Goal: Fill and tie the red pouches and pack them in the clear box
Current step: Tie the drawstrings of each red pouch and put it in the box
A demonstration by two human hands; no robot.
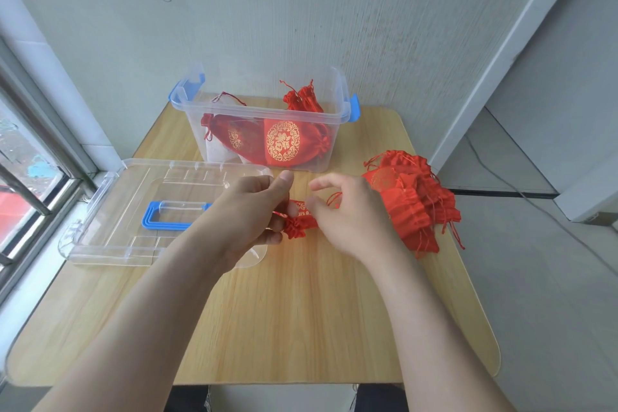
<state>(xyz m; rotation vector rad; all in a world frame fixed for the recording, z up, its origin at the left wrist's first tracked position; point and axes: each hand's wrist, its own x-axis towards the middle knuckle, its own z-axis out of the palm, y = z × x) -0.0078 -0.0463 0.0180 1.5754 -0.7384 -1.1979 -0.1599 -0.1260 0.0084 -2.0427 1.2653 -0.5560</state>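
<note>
in the head view the left hand [247, 211] curls its fingers round the gathered neck of a red pouch [296, 226] low over the table [301, 311], while the right hand [347, 214] pinches its thin drawstring [331, 199]. i judge the cord could slip from so slight a pinch and the neck fall open, or the right wrist could nudge the heap of loose pouches [418, 201] off the edge. the clear box [261, 112] stands open behind the hands, holding several filled pouches [282, 144], with its lid [133, 197] flat on the left.
</note>
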